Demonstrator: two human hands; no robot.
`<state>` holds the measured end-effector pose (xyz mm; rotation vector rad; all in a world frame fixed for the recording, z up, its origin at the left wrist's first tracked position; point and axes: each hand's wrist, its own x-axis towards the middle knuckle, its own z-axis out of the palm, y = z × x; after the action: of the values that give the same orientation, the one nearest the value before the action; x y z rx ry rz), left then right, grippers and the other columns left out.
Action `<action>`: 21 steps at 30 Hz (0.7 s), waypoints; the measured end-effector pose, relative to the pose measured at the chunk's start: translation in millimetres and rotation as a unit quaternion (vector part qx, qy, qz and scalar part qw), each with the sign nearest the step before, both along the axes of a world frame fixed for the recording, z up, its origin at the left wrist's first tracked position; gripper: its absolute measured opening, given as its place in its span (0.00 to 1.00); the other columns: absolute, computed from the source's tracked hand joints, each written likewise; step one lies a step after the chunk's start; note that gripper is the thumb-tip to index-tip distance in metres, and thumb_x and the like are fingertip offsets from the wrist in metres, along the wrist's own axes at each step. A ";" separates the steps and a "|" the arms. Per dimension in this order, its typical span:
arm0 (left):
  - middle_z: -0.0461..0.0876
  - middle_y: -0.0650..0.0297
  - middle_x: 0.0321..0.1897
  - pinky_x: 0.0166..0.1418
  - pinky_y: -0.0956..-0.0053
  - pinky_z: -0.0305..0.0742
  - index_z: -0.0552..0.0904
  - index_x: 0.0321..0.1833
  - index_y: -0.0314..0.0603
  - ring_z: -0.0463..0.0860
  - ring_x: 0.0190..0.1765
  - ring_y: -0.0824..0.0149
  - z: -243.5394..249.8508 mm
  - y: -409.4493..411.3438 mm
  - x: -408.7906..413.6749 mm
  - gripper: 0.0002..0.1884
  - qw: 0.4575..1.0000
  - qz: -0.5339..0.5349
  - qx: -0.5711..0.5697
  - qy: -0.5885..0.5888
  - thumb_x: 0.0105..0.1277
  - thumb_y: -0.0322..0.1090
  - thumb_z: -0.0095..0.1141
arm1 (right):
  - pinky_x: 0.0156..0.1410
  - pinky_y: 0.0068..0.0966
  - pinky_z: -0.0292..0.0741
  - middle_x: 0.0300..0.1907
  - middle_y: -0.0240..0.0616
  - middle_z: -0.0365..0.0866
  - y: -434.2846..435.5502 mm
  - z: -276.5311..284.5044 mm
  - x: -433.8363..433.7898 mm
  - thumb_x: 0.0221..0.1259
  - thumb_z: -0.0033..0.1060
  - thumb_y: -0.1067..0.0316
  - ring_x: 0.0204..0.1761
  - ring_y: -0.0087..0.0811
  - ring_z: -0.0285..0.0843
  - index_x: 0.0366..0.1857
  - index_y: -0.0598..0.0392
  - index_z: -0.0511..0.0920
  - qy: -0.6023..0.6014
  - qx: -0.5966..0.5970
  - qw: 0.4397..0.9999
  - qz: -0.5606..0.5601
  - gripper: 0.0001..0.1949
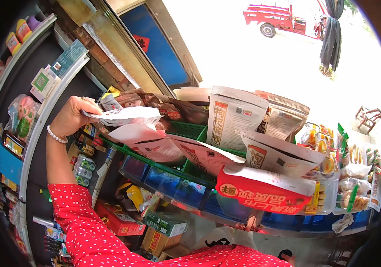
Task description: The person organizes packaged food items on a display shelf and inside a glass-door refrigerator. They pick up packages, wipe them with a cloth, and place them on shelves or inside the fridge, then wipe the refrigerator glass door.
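Note:
My left hand (78, 111), with a pearl-like bracelet at its wrist, pinches the edge of a white stand-up pouch (130, 115) above the left end of a green divided plastic basket (184, 167). Under that pouch stands a pinkish-white pouch (155, 148), leaning outwards. More pouches fill the other compartments: a pale pouch (207, 153) in the middle, an upright white pouch (237, 115) behind it, and brown pouches (167, 110) at the back. A red-and-white printed packet (265, 192) hangs over the basket's near side. My right hand is out of view.
Shelves of goods (33, 133) rise on the left. Clear tubs of packaged snacks (350, 187) stand at the right. Below the counter (177, 197) are a red carton (123, 220) and a green carton (165, 223). Outside are a red cargo tricycle (270, 16) and a wooden stool (370, 116).

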<state>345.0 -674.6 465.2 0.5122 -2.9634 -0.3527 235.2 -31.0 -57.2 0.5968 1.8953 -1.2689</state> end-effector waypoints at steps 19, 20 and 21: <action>0.78 0.62 0.23 0.35 0.79 0.72 0.80 0.28 0.29 0.76 0.30 0.74 -17.2 -68.8 -73.5 0.06 0.996 0.002 0.088 0.000 0.46 0.20 0.60 | 0.35 0.27 0.73 0.28 0.36 0.79 -53.9 2.6 36.3 0.39 0.65 0.66 0.29 0.27 0.75 0.35 0.61 0.78 -0.045 0.040 0.997 -0.051 0.16; 0.78 0.62 0.23 0.34 0.80 0.71 0.80 0.29 0.28 0.75 0.29 0.75 -18.2 -74.3 -84.7 0.06 0.998 -0.014 0.052 -0.033 0.47 0.21 0.59 | 0.35 0.27 0.73 0.28 0.36 0.79 -58.0 2.4 35.9 0.39 0.65 0.66 0.29 0.27 0.75 0.35 0.61 0.78 -0.047 0.039 0.997 -0.052 0.16; 0.77 0.62 0.22 0.33 0.81 0.71 0.79 0.29 0.28 0.75 0.28 0.75 -18.7 -79.4 -92.0 0.05 0.997 -0.024 0.016 -0.067 0.47 0.21 0.58 | 0.35 0.27 0.73 0.28 0.36 0.79 -59.0 2.7 34.4 0.39 0.65 0.66 0.29 0.27 0.75 0.35 0.61 0.78 -0.049 0.038 0.997 -0.047 0.16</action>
<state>253.0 -754.0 446.5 0.4871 -3.1088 -0.3872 269.6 -90.1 -54.6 0.7826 1.8589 -1.2076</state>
